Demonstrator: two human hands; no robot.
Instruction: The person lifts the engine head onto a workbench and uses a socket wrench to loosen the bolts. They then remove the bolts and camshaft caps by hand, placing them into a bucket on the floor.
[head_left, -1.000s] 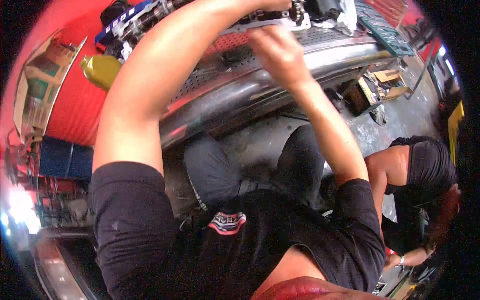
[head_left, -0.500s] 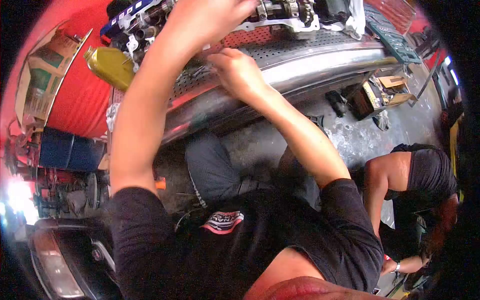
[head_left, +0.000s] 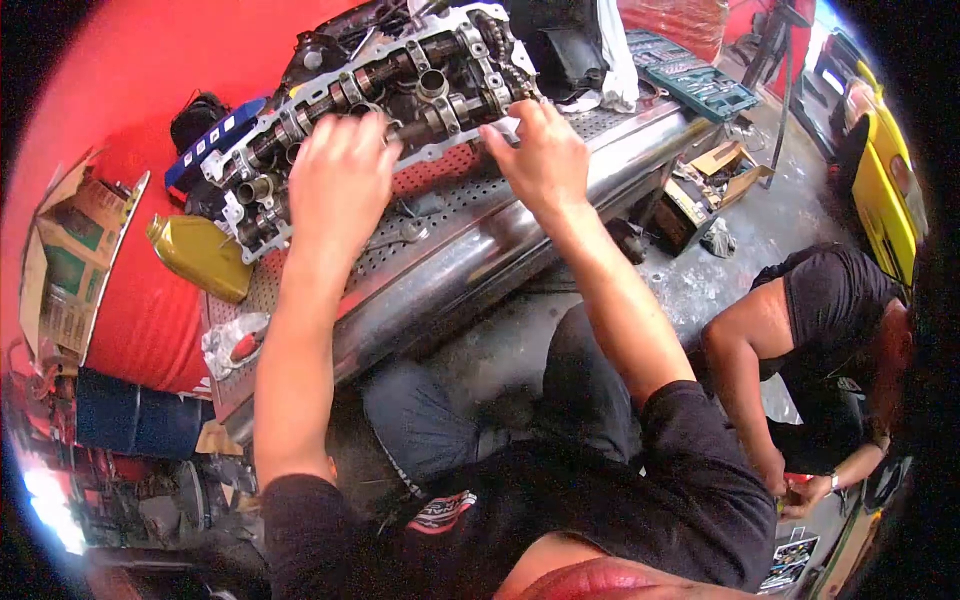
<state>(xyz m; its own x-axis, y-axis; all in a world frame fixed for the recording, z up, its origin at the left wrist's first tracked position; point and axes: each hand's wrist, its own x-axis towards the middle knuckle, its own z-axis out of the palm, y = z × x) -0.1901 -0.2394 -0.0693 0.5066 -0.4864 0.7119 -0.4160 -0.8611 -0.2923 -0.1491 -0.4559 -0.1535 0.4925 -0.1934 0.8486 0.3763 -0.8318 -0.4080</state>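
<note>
An engine cylinder head (head_left: pixel 418 128) with camshafts and a timing chain (head_left: pixel 515 80) lies at a slant on the perforated metal bench (head_left: pixel 500 185). My left hand (head_left: pixel 345 165) is over its near side, fingers outstretched and slightly blurred, with nothing visible in them. My right hand (head_left: pixel 545 160) reaches the near corner by the chain. Its fingertips are right at the edge of the head, and the thumb is spread away from them. Between my forearms, a wrench (head_left: pixel 402 236) lies on the bench.
A gold oil bottle (head_left: pixel 200 258) and a crumpled white rag (head_left: pixel 230 340) are at the bench's left. A green socket-set case (head_left: pixel 690 75) lies at the far right. Below stands a cardboard box of parts (head_left: pixel 710 190). A person (head_left: pixel 800 340) bends low at my right.
My hands have moved apart, the right one going right to the cylinder head's chain end and the left one dropping lower. The view has shifted, showing more of the cylinder head.
</note>
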